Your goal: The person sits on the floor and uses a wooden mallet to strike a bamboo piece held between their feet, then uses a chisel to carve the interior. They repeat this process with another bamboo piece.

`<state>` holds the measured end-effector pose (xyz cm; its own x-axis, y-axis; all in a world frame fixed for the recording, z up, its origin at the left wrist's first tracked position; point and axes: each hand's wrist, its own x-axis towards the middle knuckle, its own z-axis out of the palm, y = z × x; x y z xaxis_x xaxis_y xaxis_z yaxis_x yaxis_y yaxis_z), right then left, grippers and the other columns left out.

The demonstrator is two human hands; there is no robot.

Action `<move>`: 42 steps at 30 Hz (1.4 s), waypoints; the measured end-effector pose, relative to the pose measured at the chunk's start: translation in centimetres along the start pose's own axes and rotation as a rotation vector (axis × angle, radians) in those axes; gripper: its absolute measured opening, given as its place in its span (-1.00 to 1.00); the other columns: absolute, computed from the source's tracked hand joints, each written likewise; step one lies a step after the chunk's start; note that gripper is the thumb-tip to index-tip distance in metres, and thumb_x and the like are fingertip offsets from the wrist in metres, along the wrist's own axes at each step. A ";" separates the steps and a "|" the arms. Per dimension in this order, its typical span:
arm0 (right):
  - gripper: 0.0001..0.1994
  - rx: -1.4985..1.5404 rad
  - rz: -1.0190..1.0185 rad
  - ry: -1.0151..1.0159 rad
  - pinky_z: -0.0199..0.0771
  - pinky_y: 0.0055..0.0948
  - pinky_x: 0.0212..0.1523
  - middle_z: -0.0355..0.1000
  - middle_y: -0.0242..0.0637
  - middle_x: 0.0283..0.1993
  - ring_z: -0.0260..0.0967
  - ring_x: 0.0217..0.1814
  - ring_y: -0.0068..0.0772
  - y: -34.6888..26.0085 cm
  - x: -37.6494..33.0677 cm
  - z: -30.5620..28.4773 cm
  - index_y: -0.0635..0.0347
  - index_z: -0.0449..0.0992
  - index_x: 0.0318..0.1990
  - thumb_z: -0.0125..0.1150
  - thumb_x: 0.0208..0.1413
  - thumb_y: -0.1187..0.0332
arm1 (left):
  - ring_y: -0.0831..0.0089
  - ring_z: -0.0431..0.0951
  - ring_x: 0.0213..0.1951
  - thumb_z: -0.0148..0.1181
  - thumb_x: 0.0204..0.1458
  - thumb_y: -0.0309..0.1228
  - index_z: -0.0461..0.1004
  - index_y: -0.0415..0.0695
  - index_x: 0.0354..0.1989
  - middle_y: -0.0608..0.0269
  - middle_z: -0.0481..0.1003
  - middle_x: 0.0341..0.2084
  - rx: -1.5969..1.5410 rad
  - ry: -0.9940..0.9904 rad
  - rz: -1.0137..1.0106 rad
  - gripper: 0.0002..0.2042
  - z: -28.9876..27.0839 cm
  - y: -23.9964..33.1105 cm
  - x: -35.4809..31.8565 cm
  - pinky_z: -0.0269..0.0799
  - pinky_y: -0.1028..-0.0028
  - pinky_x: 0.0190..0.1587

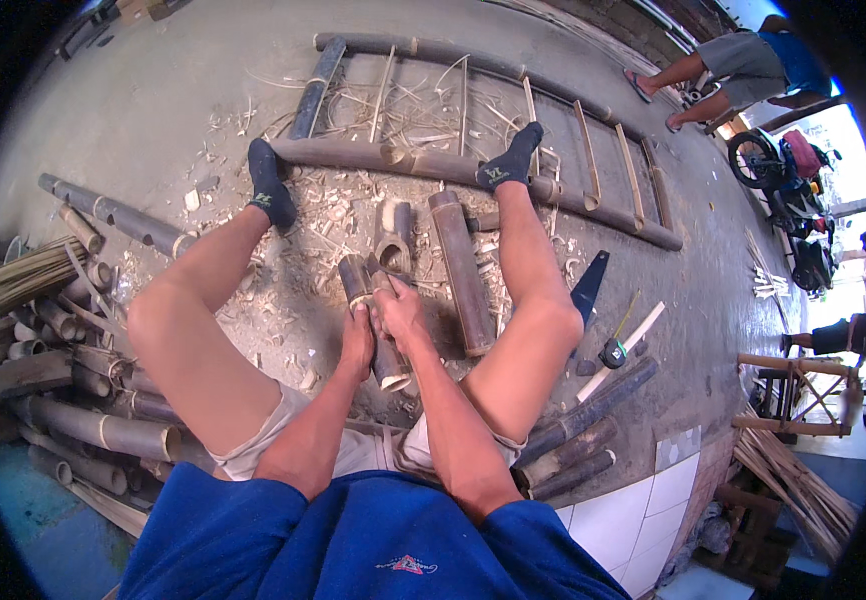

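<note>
Between my knees a short, dark length of bamboo (390, 367) points away from me, with pale cut wood at its near end. My left hand (357, 342) grips it along its left side. My right hand (398, 310) is closed above the same piece; a brownish end shows past the fingers, too small to name. Just beyond stands a bamboo stub (393, 236) with a scooped, pale opening. To its right lies a longer bamboo tube (461, 275).
A bamboo ladder-like frame (433, 160) lies ahead, my feet against its near rail. Shavings litter the floor. Bamboo pieces (103, 430) are piled at left. At right are a saw (589, 285), a tape measure (613, 352), motorcycles (793, 195) and another person (743, 65).
</note>
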<state>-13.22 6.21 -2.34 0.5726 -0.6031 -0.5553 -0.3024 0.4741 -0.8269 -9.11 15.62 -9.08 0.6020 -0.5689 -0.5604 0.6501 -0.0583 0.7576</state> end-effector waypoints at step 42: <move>-0.53 -0.545 -0.174 0.046 0.39 -0.47 -0.49 0.52 -0.35 -0.39 0.36 -0.47 -0.62 -0.9 -4.5 0.0 0.14 0.54 0.25 0.27 0.20 0.22 | 0.27 0.57 -0.07 -0.14 0.34 0.18 0.39 -0.20 0.30 0.05 0.54 -0.02 0.074 0.138 -0.349 -0.32 -3.6 3.7 -0.2 0.50 0.22 0.03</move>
<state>-15.55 8.46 0.92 0.6187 -0.6759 -0.4004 -0.5632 -0.0263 -0.8259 -5.14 18.45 -7.33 0.4104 -0.3893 -0.8246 0.7948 -0.2906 0.5328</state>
